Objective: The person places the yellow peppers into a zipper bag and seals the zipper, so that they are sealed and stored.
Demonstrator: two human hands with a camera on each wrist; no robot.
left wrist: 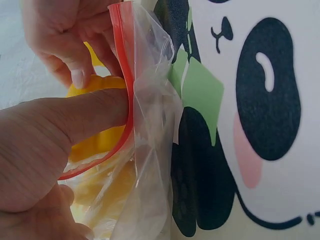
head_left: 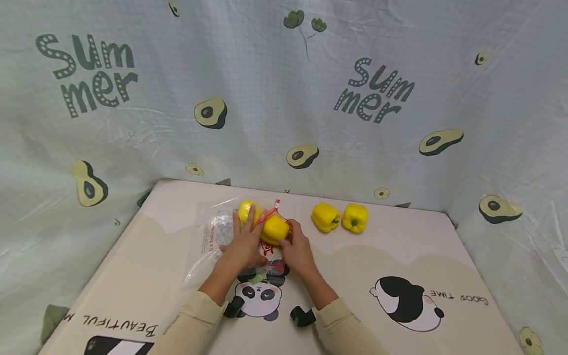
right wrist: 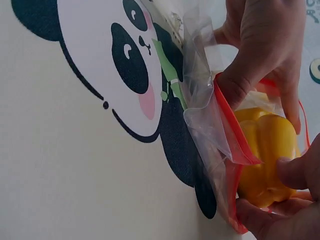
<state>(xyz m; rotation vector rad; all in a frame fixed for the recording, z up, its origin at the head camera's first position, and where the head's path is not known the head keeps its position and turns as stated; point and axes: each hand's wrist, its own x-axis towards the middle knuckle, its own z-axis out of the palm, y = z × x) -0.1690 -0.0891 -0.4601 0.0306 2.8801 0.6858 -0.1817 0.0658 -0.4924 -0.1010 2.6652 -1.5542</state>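
A clear plastic zip bag (head_left: pixel 199 256) with red edging (left wrist: pixel 128 55) lies on the table, its mouth parted. My left hand (head_left: pixel 243 247) is spread over it, fingers straight, with the thumb (left wrist: pixel 95 110) reaching inside the red edge. My right hand (head_left: pixel 299 250) grips a yellow bell pepper (right wrist: pixel 272 142) at the mouth, thumb on one side and fingers beneath. Another yellow bell pepper (head_left: pixel 247 209) shows beyond the left fingers, seemingly within the bag. A red zip strip (head_left: pixel 267 215) with a white-tipped end crosses between these two peppers.
Two more yellow bell peppers, one lying tilted (head_left: pixel 326 217) and one stem forward (head_left: pixel 355 218), sit right of the bag. Panda prints decorate the tablecloth (head_left: pixel 346 296). An avocado-patterned curtain (head_left: pixel 266 98) hangs behind the table and at both sides.
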